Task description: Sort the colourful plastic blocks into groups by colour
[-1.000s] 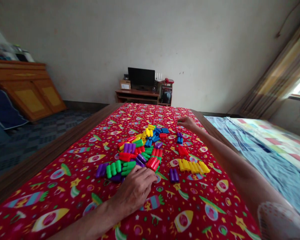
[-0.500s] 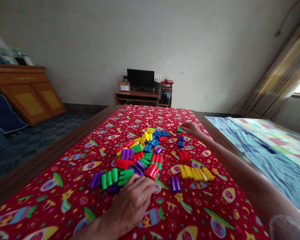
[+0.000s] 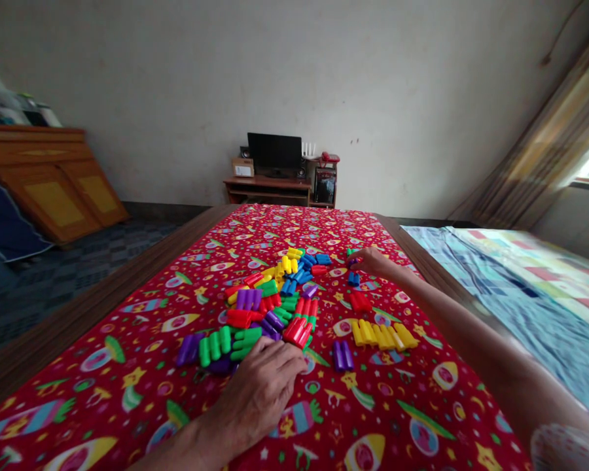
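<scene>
My left hand (image 3: 265,376) lies palm down on the red cloth at the near edge of a heap of plastic toy blocks, fingers loosely stretched. Its fingertips are beside a green block (image 3: 246,343) and a red block (image 3: 298,332). Farther off on the right, my right hand (image 3: 372,261) pinches a small purple block (image 3: 355,261) between its fingertips. A green block (image 3: 352,252) lies just beyond those fingers. Nearer to me come a blue block (image 3: 354,279), a red block (image 3: 360,301), a row of yellow blocks (image 3: 383,334) and a purple block (image 3: 343,356).
The patterned red cloth (image 3: 177,405) covers a long table with a dark wooden edge (image 3: 142,269). A bed (image 3: 530,314) stands to the right, a wooden cabinet (image 3: 53,183) to the left. A desk (image 3: 267,187) with a monitor (image 3: 275,153) is against the wall.
My right hand has shifted from beside the green block slightly nearer to me, and its fingers have closed on the purple block. My left hand stays in place.
</scene>
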{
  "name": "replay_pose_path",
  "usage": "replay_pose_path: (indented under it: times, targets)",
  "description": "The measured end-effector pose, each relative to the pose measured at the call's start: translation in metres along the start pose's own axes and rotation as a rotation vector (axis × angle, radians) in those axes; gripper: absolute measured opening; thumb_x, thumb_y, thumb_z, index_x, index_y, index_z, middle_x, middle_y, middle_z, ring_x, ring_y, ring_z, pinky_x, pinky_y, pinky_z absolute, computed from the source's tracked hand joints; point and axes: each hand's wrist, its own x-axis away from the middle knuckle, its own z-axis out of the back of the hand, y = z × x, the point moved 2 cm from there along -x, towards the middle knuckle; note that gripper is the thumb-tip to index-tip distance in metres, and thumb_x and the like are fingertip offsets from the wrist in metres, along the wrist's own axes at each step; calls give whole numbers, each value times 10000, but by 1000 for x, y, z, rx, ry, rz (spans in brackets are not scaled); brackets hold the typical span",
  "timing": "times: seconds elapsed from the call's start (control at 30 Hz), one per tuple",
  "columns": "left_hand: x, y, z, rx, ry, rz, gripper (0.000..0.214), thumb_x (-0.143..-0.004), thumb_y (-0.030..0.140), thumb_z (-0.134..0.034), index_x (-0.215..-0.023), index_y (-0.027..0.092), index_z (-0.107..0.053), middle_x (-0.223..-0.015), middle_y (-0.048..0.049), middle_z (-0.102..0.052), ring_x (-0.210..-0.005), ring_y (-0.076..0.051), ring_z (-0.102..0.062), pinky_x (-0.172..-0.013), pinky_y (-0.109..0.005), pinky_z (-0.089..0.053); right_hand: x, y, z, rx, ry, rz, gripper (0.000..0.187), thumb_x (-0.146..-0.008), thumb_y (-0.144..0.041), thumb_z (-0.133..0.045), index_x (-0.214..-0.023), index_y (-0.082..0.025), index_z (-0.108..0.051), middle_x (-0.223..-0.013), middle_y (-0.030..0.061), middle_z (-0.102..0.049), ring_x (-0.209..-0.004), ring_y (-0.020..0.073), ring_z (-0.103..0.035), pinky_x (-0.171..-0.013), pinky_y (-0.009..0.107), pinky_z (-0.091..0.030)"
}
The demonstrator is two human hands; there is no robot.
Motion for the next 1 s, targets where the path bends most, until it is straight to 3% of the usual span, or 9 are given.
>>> replay_pose_path:
  times: [0.2, 0.3, 0.43, 0.63, 0.8, 0.93, 1.0]
  targets:
    - [0, 1, 1, -18, -3, -11, 266, -915, 71, -425, -944, 218, -645, -868, -26, -686, -819, -162, -624, -794, -310, -427, 18, -26, 9, 107, 85, -1, 232, -920, -263, -545, -967, -169, -753, -838, 90, -749, -694, 155, -662, -612, 229, -417]
    - [1, 1, 1, -5, -6, -1, 263, -916, 63, -424, -918, 214, -639, -855, -18, -691, -830, -165, -627, -799, -315, -420, 26, -46, 9, 169, -7, -19, 197, -891, -286, -605, -970, -189, -757, -865, 93, -754, -730, 185, -684, -608, 239, -428]
    - [1, 0, 0, 19, 3, 18, 256, -921, 67, -424, -923, 214, -634, -885, -12, -701, -850, -169, -630, -823, -327, -411, 27, -59, 4, 130, -156, 15, 234, -779, -86, -668, -962, -196, -764, -900, 73, -762, -805, 200, -704, -687, 250, -482]
    - [2, -2, -1, 27, -7, 16, 246, -927, 70, -429, -932, 213, -628, -889, -9, -706, -851, -174, -632, -805, -336, -397, 30, -53, 4, 16, -115, 28, 324, -727, -18, -669, -979, -200, -759, -945, 52, -765, -842, 195, -709, -738, 263, -512]
    - [1, -2, -1, 24, -20, 15, 242, -927, 68, -436, -937, 209, -633, -912, -12, -707, -855, -173, -628, -813, -343, -383, 38, -56, 11, 53, -75, 12, 251, -806, -105, -655, -1035, -166, -737, -926, 86, -760, -774, 187, -701, -680, 264, -499]
    - [1, -1, -1, 14, -21, 11, 238, -923, 65, -444, -943, 203, -637, -918, -13, -705, -862, -170, -627, -805, -338, -386, 44, -84, 21, 76, 34, 88, 191, -892, -164, -575, -1003, -147, -730, -967, 112, -746, -820, 181, -689, -715, 270, -491]
    - [1, -1, -1, 4, -25, 5, 231, -919, 63, -455, -946, 201, -638, -908, -14, -704, -873, -172, -628, -805, -337, -389, 45, -110, 20, 49, 19, 162, 195, -917, -176, -547, -1000, -141, -720, -915, 103, -743, -775, 163, -677, -693, 261, -481]
